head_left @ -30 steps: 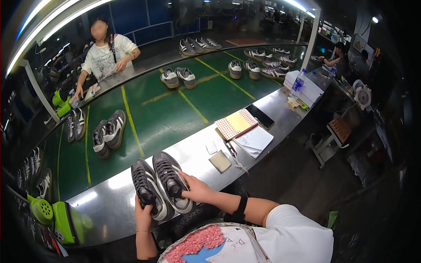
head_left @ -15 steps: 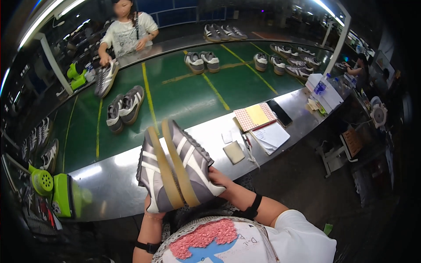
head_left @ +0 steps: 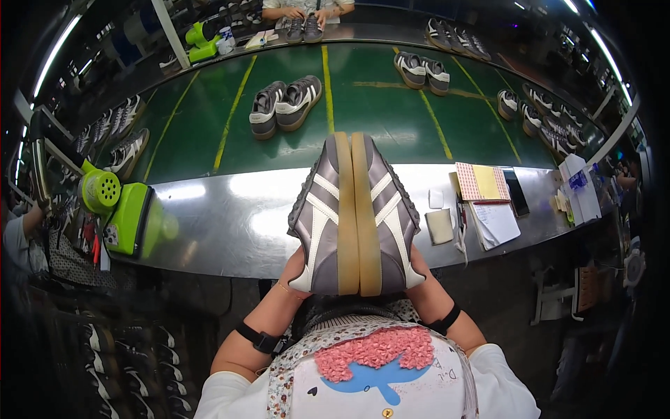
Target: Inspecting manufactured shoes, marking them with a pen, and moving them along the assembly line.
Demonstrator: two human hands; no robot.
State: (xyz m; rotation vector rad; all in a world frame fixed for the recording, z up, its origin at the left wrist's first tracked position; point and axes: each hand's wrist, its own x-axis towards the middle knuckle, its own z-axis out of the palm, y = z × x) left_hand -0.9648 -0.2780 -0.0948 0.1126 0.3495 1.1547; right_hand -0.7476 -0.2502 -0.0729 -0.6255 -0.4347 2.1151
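Note:
A pair of grey sneakers with white stripes and tan soles is held up in front of me, toes pointing away and soles facing each other. The left sneaker is in my left hand; the right sneaker is in my right hand. Both hands are closed around the heel ends from the outer sides, with most fingers hidden behind the uppers. Along their length the two soles appear to touch. Beneath the shoes lies the steel edge of the workbench.
Across the green belt stand more sneaker pairs, one pair nearest. A co-worker's hands touch shoes at the far side. A lime-green device stands left; a notebook, a phone and a beige pad lie right.
The sneakers' toes, apart before, have come together and the pair has turned upright in view. My view has swung left, and the co-worker has both hands on a pair rather than one shoe.

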